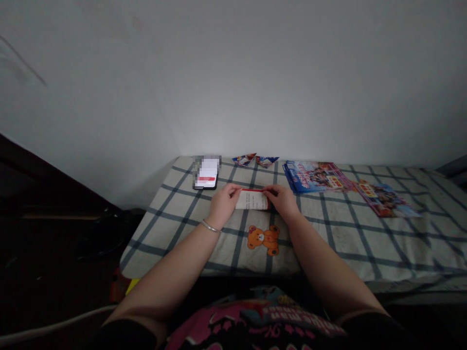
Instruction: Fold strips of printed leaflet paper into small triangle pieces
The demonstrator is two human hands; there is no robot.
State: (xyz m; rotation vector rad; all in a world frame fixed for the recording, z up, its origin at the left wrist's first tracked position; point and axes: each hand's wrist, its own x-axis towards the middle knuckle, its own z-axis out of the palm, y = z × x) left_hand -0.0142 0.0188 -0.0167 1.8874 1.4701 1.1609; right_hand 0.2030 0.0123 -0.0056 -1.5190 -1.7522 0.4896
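Observation:
Between my two hands is a white printed paper slip (251, 200) with a red top edge and a red strip at its right end. My left hand (223, 204) pinches its upper left corner between thumb and fingers. At the upper right corner, my right hand (283, 201) grips it the same way. The slip is held just above the checked tablecloth (171, 221), lying nearly flat toward me. A brown cartoon bear (263, 239) on the cloth shows just below it.
A phone with a lit screen (207, 174) lies at the back left. Two small folded colourful paper pieces (244, 159) stand by the wall (233, 78). To the right are a stack of blue printed booklets (314, 176) and another colourful booklet (386, 198).

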